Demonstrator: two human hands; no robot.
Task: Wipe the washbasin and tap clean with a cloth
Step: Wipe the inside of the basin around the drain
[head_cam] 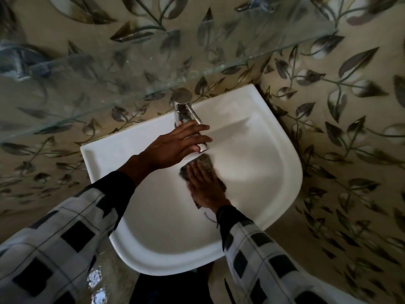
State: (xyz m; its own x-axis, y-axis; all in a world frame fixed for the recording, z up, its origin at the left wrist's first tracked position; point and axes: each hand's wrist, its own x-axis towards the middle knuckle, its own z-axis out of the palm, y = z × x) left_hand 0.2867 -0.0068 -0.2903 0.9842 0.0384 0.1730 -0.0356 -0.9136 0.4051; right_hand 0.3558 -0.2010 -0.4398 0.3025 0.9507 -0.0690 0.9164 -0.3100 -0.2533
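Note:
A white washbasin [274, 172] is fixed to a leaf-patterned wall. Its chrome tap [184, 110] stands at the back rim, with the spout reaching over the bowl. My left hand [175, 145] lies across the spout, fingers stretched over it and the thumb hidden below. My right hand [203, 185] presses flat on a dark patterned cloth [202, 163] inside the bowl, just under the spout's end. Most of the cloth is covered by that hand.
A glass shelf [131, 69] juts from the wall above the tap, with a chrome bracket [15, 62] at its left end. Leaf-patterned tiles [339, 128] surround the basin. A shiny floor [96, 281] shows below the basin's front rim.

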